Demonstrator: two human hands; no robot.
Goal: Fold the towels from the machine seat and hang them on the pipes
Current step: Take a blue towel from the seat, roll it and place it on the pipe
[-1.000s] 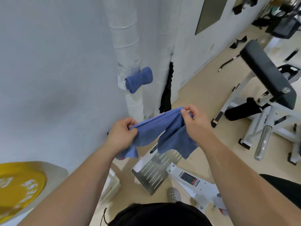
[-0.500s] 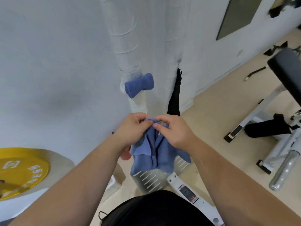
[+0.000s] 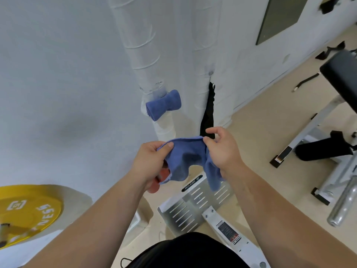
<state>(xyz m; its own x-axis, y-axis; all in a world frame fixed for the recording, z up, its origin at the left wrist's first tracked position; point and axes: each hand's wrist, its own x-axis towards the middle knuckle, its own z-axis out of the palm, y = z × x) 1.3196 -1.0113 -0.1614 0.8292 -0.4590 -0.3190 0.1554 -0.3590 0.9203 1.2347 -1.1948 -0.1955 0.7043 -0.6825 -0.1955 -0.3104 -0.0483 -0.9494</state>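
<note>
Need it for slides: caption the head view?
Left hand and right hand pinch the top edge of a blue towel before the white pipes, where a folded towel sits.

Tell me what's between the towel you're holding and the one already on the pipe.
Head view: only a bare stretch of wrapped pipe lies between the held towel and the hung towel.

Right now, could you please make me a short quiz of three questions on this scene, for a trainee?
1. True or false: the left hand and the right hand both pinch the loose towel.
2. Where is the folded towel? A on the floor; B on the white pipe; C on a bench.
3. Fill in: the weight plate at lower left is ____.
Key: 1 true; 2 B; 3 yellow.
</note>
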